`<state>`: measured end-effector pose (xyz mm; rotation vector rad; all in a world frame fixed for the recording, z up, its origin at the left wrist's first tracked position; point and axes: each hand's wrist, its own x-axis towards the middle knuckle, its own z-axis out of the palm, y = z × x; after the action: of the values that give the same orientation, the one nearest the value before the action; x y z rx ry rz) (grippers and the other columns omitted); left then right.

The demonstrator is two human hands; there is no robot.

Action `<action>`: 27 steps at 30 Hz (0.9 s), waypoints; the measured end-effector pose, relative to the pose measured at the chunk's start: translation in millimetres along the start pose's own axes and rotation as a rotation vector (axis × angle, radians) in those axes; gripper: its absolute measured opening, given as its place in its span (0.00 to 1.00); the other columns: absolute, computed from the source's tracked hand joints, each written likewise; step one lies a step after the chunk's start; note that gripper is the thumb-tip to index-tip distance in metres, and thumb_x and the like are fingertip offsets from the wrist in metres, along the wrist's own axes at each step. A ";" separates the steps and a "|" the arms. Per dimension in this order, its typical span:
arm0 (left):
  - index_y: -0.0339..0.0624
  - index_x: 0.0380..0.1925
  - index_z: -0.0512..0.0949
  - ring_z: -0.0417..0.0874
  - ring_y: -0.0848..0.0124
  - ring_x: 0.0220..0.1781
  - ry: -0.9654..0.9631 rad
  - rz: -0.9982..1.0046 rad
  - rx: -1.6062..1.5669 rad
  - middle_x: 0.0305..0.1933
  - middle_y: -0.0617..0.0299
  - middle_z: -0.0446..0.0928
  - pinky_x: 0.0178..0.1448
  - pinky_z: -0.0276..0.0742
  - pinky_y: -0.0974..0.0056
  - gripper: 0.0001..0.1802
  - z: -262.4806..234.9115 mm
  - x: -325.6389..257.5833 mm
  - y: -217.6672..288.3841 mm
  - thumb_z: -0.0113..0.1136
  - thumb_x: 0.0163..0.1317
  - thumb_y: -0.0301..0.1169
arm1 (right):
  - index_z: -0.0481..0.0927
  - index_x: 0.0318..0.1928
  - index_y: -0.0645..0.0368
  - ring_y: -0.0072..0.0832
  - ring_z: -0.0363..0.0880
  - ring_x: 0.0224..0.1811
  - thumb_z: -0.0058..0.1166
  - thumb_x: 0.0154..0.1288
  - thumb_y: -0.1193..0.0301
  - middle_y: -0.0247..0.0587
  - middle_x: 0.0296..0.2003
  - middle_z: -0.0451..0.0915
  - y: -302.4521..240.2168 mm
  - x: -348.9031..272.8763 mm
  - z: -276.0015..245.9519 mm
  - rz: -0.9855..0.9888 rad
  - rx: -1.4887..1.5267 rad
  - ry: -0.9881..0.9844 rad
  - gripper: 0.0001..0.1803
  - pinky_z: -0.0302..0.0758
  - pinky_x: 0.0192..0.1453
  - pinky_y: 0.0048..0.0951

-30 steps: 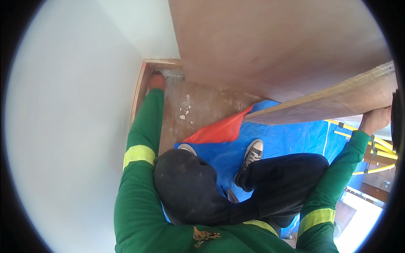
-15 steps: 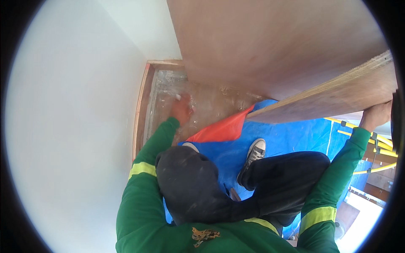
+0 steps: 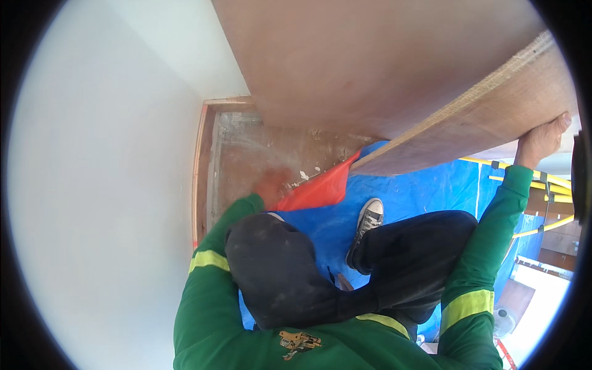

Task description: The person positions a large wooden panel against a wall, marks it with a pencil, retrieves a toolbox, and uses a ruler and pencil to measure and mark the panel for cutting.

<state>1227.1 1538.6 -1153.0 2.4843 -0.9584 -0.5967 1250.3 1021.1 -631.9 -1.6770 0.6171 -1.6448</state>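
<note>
My left hand (image 3: 273, 187) is low over the dusty brown floor (image 3: 246, 142), beside the folded red edge of a plastic sheet (image 3: 320, 189). Motion smears its fingers, so I cannot tell whether it holds anything. A few white flakes (image 3: 303, 175) lie just beyond it. On the right, my right hand (image 3: 544, 143) grips the edge of a large upright wooden panel (image 3: 487, 126), its thumb showing against the wood. Some of its fingers are hidden.
A pale wall (image 3: 105, 185) with a wooden frame strip (image 3: 200, 166) at its foot stands close on the left. Blue sheeting (image 3: 419, 194) lies under my shoe (image 3: 369, 222). Yellow tubes (image 3: 555, 188) and a white surface (image 3: 539, 302) are at the right.
My left hand has swept nearer to me, toward the red fold. White flakes now show beside the fold. My right hand remains at the panel, appearing slightly higher in view.
</note>
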 end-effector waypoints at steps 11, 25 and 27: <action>0.40 0.77 0.75 0.76 0.59 0.80 0.557 -0.097 -0.787 0.77 0.47 0.79 0.84 0.67 0.55 0.29 -181.0 -31.6 103.4 0.56 0.86 0.46 | 0.80 0.65 0.81 0.42 0.84 0.63 0.61 0.81 0.44 0.58 0.63 0.85 -12.8 1.3 -20.7 0.164 0.430 -0.091 0.43 0.80 0.69 0.39; 0.22 0.85 0.46 0.59 0.41 0.89 0.847 0.360 -0.594 0.85 0.26 0.58 0.91 0.55 0.48 0.61 -402.5 -25.7 372.3 0.53 0.79 0.68 | 0.87 0.54 0.77 0.31 0.87 0.49 0.69 0.76 0.46 0.49 0.50 0.89 -149.2 -16.5 -71.0 0.017 0.389 -0.187 0.36 0.82 0.57 0.31; 0.24 0.84 0.48 0.61 0.45 0.88 0.709 0.451 -0.805 0.84 0.31 0.61 0.90 0.55 0.50 0.59 -394.8 -16.8 377.8 0.53 0.79 0.68 | 0.87 0.54 0.77 0.31 0.87 0.49 0.67 0.78 0.47 0.48 0.50 0.90 -166.4 -28.2 -71.4 0.020 0.438 -0.212 0.36 0.82 0.57 0.31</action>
<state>1223.7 1379.8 -629.9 1.4988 -0.7374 0.0730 1155.0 1138.6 -528.5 -1.4851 0.1525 -1.4353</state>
